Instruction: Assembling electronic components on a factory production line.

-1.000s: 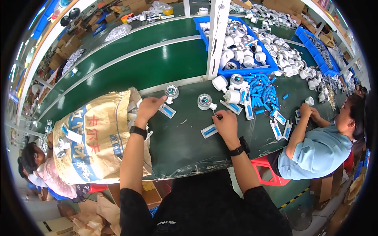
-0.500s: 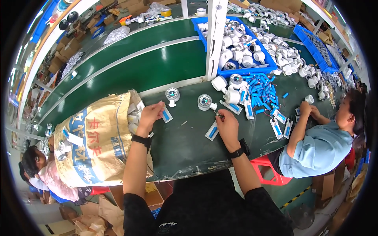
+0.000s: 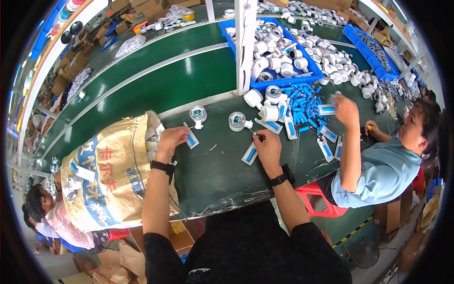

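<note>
Blue-and-white packet: a small flat packet (image 3: 191, 140) lies on the dark green desk (image 3: 222, 175), at the fingertips of the left hand.
Left hand: the left hand (image 3: 171, 140) rests on the desk with fingers curled loosely beside that packet; whether it truly grips it cannot be told (the fingers hide the near edge).
Right hand: the right hand (image 3: 267, 144) is closed around a small thin piece at its fingertips, too small to name, just beside a round white part (image 3: 236, 121).
Second packet: another blue-and-white packet (image 3: 249, 154) lies on the desk just left of the right hand, touching or nearly touching it.
Second round part: a round white part with a clear face (image 3: 197, 114) stands near the far edge of the desk, beyond the left hand.
Wrists: each wrist carries a dark watch or band.
Sack: a large tan woven sack (image 3: 109, 175) stands open at the left end of the desk, close to the left forearm.
Blue cells: a heap of blue cylinders (image 3: 302, 97) lies to the right, with more packets around it.
Bin: a blue bin (image 3: 283, 80) of white round parts sits beyond the heap.
Co-worker: a person in a light blue shirt (image 3: 378, 170) sits at the right (one hand raised over the packets).
</note>
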Demonstrator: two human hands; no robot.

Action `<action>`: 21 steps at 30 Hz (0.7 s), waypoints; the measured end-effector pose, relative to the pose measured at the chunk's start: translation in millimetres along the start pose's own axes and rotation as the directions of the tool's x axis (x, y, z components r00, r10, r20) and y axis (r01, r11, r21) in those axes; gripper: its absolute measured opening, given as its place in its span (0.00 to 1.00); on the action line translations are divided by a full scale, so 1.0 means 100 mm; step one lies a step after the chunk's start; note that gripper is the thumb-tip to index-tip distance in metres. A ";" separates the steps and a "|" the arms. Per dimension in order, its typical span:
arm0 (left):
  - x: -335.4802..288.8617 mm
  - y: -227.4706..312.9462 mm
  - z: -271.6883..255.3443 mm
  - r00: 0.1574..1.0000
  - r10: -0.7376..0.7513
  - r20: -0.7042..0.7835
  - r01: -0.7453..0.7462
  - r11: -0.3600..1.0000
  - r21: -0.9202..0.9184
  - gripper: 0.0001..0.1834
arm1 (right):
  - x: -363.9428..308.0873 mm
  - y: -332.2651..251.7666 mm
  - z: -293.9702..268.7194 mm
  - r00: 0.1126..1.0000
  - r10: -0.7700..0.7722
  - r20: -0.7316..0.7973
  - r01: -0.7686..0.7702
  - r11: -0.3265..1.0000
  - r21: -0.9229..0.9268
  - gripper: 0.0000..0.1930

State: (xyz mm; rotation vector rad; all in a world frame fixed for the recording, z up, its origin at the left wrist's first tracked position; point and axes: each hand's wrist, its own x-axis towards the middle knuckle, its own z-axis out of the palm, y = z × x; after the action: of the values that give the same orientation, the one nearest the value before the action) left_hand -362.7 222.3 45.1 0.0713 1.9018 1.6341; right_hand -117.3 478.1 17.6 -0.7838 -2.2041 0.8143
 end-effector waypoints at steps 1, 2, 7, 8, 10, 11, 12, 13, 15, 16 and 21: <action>0.01 -0.02 0.00 1.000 0.004 0.005 -0.004 1.000 -0.030 0.12 | 0.00 0.01 0.01 1.000 0.013 0.002 -0.014 1.000 0.021 0.10; 0.02 -0.03 -0.01 1.000 0.009 0.009 -0.008 0.998 -0.060 0.12 | 0.01 0.01 0.02 1.000 0.026 0.004 -0.026 0.999 0.044 0.08; 0.05 -0.10 0.01 0.999 0.048 -0.009 -0.049 0.998 -0.047 0.13 | 0.01 0.06 0.07 0.999 -0.025 -0.023 0.026 0.999 0.036 0.08; 0.04 -0.08 0.03 0.998 0.057 -0.013 -0.057 0.997 -0.046 0.12 | 0.01 0.06 0.05 0.999 -0.032 -0.019 0.033 0.999 0.041 0.08; 0.03 -0.05 0.05 0.997 0.077 -0.012 -0.077 0.997 -0.005 0.12 | 0.03 0.05 0.03 0.999 -0.032 -0.009 0.032 0.999 0.035 0.08; 0.04 -0.04 0.04 0.996 0.092 -0.019 -0.091 0.995 0.036 0.12 | 0.04 0.04 0.03 0.999 -0.032 0.009 0.031 0.999 0.034 0.08; 0.04 -0.05 0.04 0.995 0.094 -0.020 -0.094 0.995 0.036 0.12 | 0.04 0.04 0.04 0.999 -0.034 0.008 0.033 0.999 0.035 0.08; 0.05 -0.05 0.05 0.994 0.111 -0.020 -0.109 0.991 0.071 0.12 | 0.04 0.05 0.05 0.999 -0.031 0.010 0.030 0.999 0.040 0.08; 0.06 -0.04 0.06 0.992 0.129 -0.018 -0.126 0.986 0.107 0.12 | 0.04 0.06 0.05 1.000 -0.028 0.009 0.028 0.999 0.044 0.08; 0.05 -0.05 0.06 0.991 0.134 -0.019 -0.131 0.985 0.116 0.12 | 0.04 0.06 0.04 0.999 -0.032 0.016 0.031 0.998 0.054 0.08; 0.04 -0.05 0.07 0.991 0.131 -0.019 -0.129 0.986 0.107 0.12 | 0.04 0.07 0.05 0.999 -0.027 0.029 0.025 0.997 0.072 0.08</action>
State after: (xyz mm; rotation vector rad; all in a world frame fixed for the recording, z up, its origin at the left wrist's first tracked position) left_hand -361.4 228.9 38.7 0.2229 2.0410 1.6242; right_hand -121.7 483.3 11.3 -0.7110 -2.1943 0.8921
